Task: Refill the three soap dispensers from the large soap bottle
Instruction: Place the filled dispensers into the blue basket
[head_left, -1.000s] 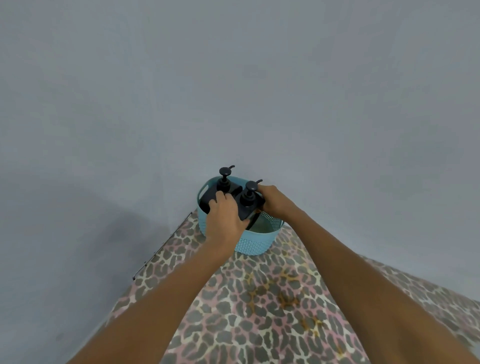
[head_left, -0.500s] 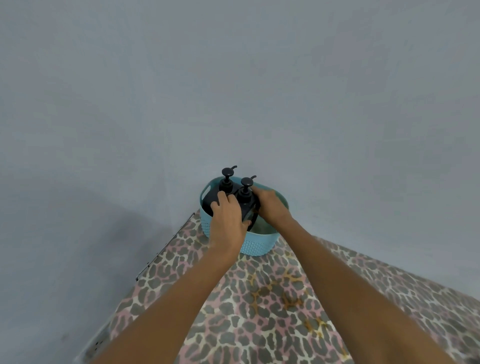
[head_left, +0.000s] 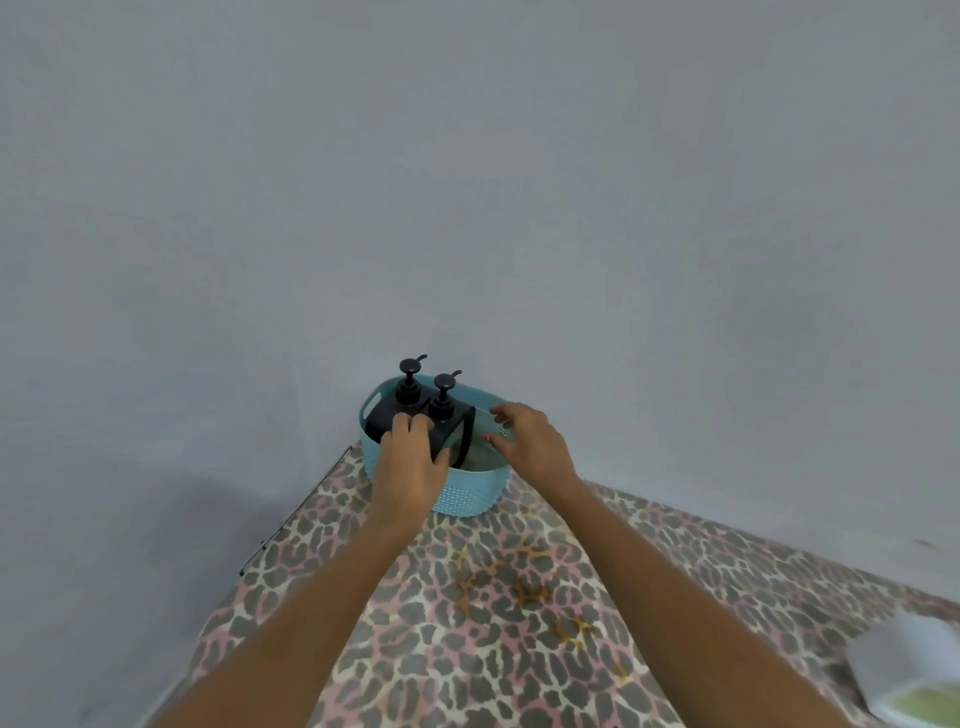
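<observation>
Two dark soap dispensers stand in a blue basket at the bench's far corner.
The left hand grips the nearer dispenser; the right hand hovers spread over the basket's right side, holding nothing. The other dispenser stands just behind.

Likely a home, plain grey painted wall, table pushed against it under a leopard-print cloth with orange stains, teal plastic basket of black pump dispensers at the far edge
</observation>
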